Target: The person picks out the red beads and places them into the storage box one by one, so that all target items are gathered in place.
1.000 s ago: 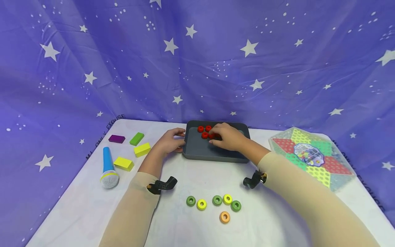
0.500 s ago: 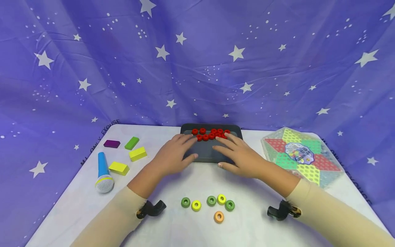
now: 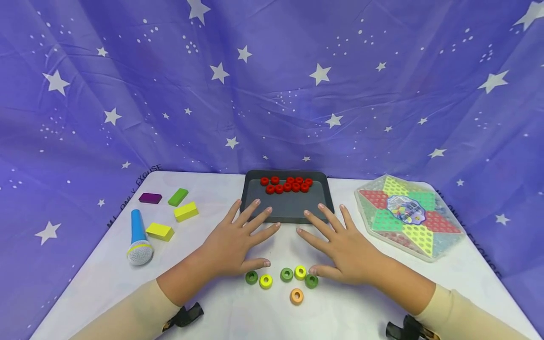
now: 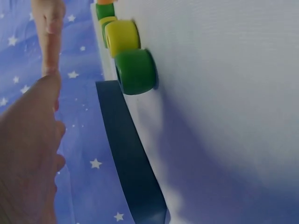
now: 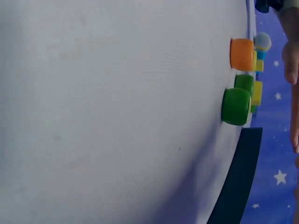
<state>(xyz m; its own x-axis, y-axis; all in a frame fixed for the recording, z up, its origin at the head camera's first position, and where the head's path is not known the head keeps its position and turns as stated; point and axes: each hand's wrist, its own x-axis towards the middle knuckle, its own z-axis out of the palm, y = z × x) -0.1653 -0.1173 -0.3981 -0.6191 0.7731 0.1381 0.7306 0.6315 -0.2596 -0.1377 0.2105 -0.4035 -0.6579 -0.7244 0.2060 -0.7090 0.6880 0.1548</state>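
Note:
Both hands are spread palm down above the white table, holding nothing. My left hand [image 3: 233,243] has its fingertips near the front left corner of the dark grey tray [image 3: 289,208], its thumb just above a green ring bead [image 3: 251,277] and a yellow one [image 3: 266,281]. My right hand [image 3: 346,248] mirrors it, its thumb tip at another green ring bead [image 3: 311,281]. Several red ring beads [image 3: 287,187] lie in two rough rows toward the back of the tray. In the left wrist view a green bead [image 4: 135,71] stands beside a yellow bead [image 4: 122,38].
An orange bead [image 3: 296,296] lies nearest the front. On the left are a toy microphone [image 3: 138,238], a purple block [image 3: 150,198], a green block [image 3: 178,197] and yellow blocks [image 3: 186,211]. A hexagonal game board [image 3: 408,215] lies on the right, before a starry purple cloth [image 3: 272,94].
Both hands have pulled back from the tray toward the front, and their fingers have spread. The right hand has left the red beads, which all show in the tray now.

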